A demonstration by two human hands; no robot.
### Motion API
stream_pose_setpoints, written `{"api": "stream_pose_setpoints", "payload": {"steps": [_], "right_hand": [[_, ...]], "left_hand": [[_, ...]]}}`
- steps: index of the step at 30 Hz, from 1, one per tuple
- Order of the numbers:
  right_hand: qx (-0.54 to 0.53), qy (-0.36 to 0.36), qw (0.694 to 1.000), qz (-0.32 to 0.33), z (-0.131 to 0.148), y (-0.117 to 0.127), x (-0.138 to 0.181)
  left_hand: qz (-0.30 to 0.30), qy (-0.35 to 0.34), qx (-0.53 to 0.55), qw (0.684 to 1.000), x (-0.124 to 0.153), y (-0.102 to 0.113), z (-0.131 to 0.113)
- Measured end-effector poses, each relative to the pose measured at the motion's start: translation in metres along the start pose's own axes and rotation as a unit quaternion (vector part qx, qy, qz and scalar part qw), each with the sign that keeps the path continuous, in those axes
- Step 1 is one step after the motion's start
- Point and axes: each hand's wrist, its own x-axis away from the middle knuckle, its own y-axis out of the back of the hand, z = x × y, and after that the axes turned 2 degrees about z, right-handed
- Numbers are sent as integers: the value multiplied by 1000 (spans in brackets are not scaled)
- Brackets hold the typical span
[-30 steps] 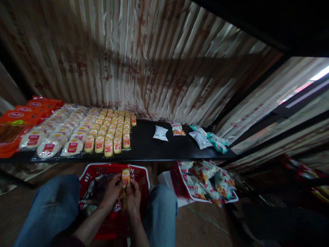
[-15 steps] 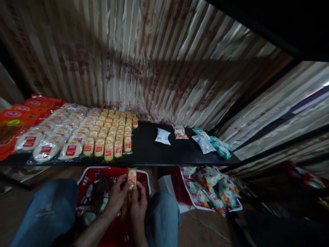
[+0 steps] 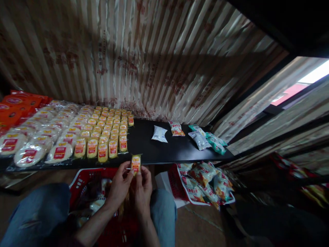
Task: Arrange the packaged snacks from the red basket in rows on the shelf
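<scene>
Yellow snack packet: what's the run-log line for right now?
held: yellow snack packet | by: left hand, right hand | near: black shelf | below: red basket

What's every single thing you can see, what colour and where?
Held packet: 1, yellow, between both hands
Yellow packets: many, yellow, on shelf
Round packets: many, white, shelf left
Orange bags: several, orange, far left
Silvery packets: 2, whitish, shelf middle and right
Printed packet: 1, red-white, shelf back
Teal packets: 2, teal, shelf right
Shelf: 1, black, above the baskets
Baskets: 2, red, below shelf
Basket packets: several, mixed colours, inside baskets
White piece: 1, white, by right basket
Blurry packets: uncountable, red-yellow, far right
Wall sheeting: count unclear, brown-beige, behind shelf
Knees: 2, blue denim, beside left basket
Left hand: 1, bare, on held packet's left
Right hand: 1, bare, on its right
</scene>
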Motion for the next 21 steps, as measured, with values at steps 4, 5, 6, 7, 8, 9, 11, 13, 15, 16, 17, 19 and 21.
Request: {"api": "stream_pose_setpoints", "payload": {"steps": [4,5,6,7,8,9,11,13,15,16,17,19,21], "right_hand": [[28,13,999,10,18,-4,-23],[33,21,999,14,22,-6,-28],[37,30,999,20,24,-7,-34],[42,38,998,24,26,-8,-39],[47,44,998,29,27,-9,-44],[53,48,997,33,27,-9,-49],[65,51,996,39,26,-10,-57],[74,54,995,44,23,-10,-64],[82,60,994,49,20,-10,-73],[85,63,993,51,19,-10,-78],[88,65,993,52,17,-11,-83],[93,68,992,50,15,-13,-96],[98,69,992,41,13,-17,-111]], "left_hand": [[-21,-54,-45,997,-12,-7,-6],[-26,-68,-57,996,-15,-9,-8],[-31,-79,-69,994,-18,-11,-10],[-36,-87,-79,992,-21,-13,-11],[-40,-93,-86,991,-24,-15,-13],[-43,-96,-91,990,-27,-17,-14],[-38,-100,-99,989,-32,-20,-16],[-30,-97,-108,989,-38,-23,-16],[-29,-91,-116,989,-45,-26,-17],[-33,-91,-121,988,-48,-27,-18],[-40,-91,-126,987,-52,-29,-20],[-61,-96,-140,984,-61,-34,-25],[-77,-100,-148,981,-71,-40,-30]]}}
